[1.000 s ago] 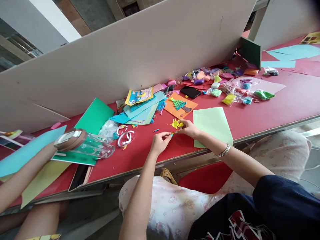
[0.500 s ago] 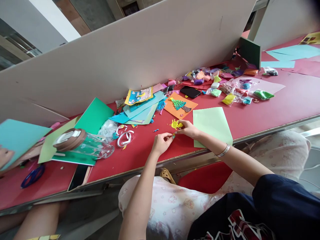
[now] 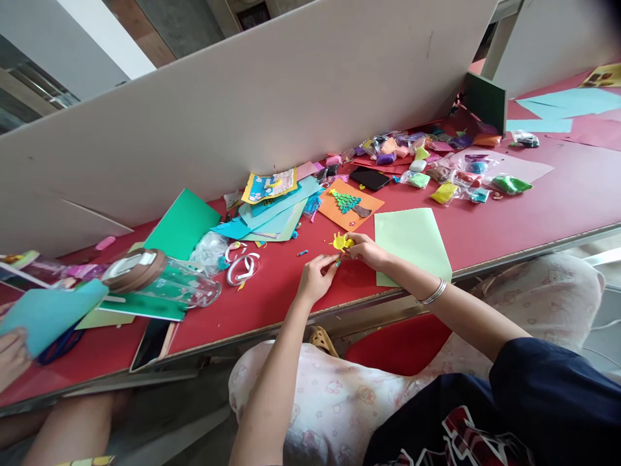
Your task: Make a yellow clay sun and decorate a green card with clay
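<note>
Light pinches are probably best used — yellow lump [image 3: 349, 244] held by the right hand [image 3: 369, 251], left hand [image 3: 314, 278] nipped narrow, contents too tiny to tell — so the yellow sun [image 3: 338, 241], in from the front edge of the bench [image 3: 272, 294], isn't squashed.

Cannot tell the contents of the left hand [image 3: 315, 278], too small, near the front edge of the tabletop [image 3: 272, 299]. Cannot see all of the lump [image 3: 349, 243], partly covered by the right hand [image 3: 367, 251]. Near that edge, far left, find a co-worker's hand [image 3: 12, 357] blurred, cut off by the view's edge, and a loop [image 3: 63, 347] part-hidden under a blue sheet [image 3: 53, 312].
</note>
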Demonstrator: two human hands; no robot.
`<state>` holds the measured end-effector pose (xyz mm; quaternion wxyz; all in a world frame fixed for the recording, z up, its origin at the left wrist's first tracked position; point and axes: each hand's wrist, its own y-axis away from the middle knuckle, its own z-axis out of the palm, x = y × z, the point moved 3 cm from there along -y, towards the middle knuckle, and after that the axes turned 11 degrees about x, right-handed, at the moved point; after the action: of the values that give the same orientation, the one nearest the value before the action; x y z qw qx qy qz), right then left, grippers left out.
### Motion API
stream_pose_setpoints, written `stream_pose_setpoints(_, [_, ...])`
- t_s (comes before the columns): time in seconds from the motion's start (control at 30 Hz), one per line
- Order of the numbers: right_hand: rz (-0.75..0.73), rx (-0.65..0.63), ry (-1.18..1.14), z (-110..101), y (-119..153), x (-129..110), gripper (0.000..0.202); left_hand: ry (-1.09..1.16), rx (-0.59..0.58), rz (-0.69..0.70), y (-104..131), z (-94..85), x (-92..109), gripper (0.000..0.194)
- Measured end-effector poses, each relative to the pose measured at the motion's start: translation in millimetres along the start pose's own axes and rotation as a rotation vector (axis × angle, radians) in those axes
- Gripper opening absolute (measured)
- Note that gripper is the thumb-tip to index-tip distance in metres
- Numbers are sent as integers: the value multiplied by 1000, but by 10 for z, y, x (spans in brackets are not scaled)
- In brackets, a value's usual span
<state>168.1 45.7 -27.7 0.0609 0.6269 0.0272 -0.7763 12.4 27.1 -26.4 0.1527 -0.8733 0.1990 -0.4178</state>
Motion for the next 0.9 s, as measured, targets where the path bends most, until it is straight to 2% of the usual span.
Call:
stream_pose_setpoints(0.13, [32,-1,-68,15,12,-31,19,-4,69,-6,-6,-62,55,23])
stream_pose_setpoints(0.33, [84,-11,-148,35,30,-59,20,-55,191,-88,-61,-197,77,21])
stream_pose_setpoints(0.57, [95,-22,-122,20,31,-60,14,-118,152,-155,-66,-178,-11,40])
stream_pose_setpoints(0.63, [97,-37,-99,21,34,-58,12,-42,156,-236,-61,-156,-79,43])
stream_pose_setpoints(0.77, [116,-96,-39,42,35,-29,10,289,138,-430,-38,-89,-184,50])
stream_pose_setpoints(0.9, [123,-135,34,62,32,-14,14,348,133,-412,-4,-54,-175,42])
